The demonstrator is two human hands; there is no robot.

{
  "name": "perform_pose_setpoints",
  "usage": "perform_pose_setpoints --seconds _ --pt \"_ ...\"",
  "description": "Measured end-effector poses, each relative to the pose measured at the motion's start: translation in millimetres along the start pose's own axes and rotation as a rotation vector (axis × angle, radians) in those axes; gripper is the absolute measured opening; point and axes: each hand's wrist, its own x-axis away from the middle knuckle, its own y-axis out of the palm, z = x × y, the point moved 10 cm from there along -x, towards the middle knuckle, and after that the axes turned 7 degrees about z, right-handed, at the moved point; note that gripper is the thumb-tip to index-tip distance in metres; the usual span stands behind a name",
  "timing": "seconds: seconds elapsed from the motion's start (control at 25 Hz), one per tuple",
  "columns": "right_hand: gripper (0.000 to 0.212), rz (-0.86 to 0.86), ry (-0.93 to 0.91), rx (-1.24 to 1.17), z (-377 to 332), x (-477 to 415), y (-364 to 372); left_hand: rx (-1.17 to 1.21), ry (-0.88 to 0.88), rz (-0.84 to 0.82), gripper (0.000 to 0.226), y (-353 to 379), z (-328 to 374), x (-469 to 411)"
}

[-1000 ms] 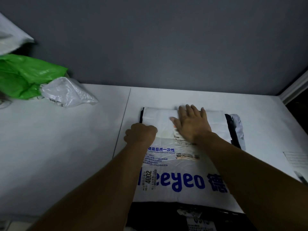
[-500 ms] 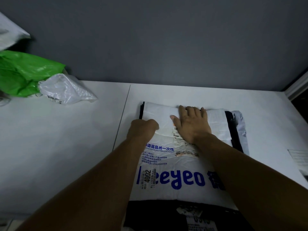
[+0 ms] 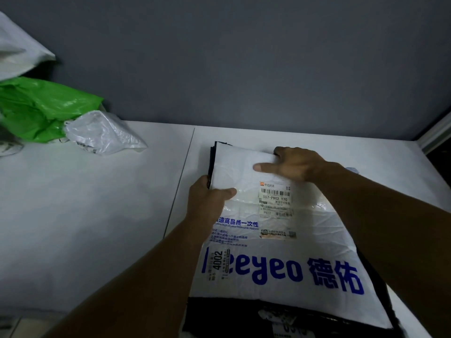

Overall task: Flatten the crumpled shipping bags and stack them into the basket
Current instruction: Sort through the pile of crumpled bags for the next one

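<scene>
1. A moment ago the right hand (image 3: 296,164) lay flat and the left hand (image 3: 210,200) was a fist on the white shipping bag (image 3: 314,240); now both grab its edges.
2. Left hand pinches the left edge, thumb on top. Right hand's fingers curl over the far edge.
3. Bag's mostly flat, a bit wrinkly, blue print, lying on black bags (image 3: 219,313) on the table (image 3: 97,203).
</scene>
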Motion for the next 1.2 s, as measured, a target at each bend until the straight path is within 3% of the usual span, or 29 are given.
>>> perform_pose_setpoints --seconds 0.52,1.04,1.2 --pt "0.088 -0.138 -0.046 -0.177 -10 25 -12 0.145 0.009 -0.049 0.039 -14 6 20" --pt "0.06 0.228 -0.242 -0.197 -106 147 -143 0.119 0.066 -0.119 0.036 -90 107 103" --pt "0.055 0.337 -0.29 -0.185 -147 188 -183 0.025 -0.043 -0.253 0.065 -120 126 138"
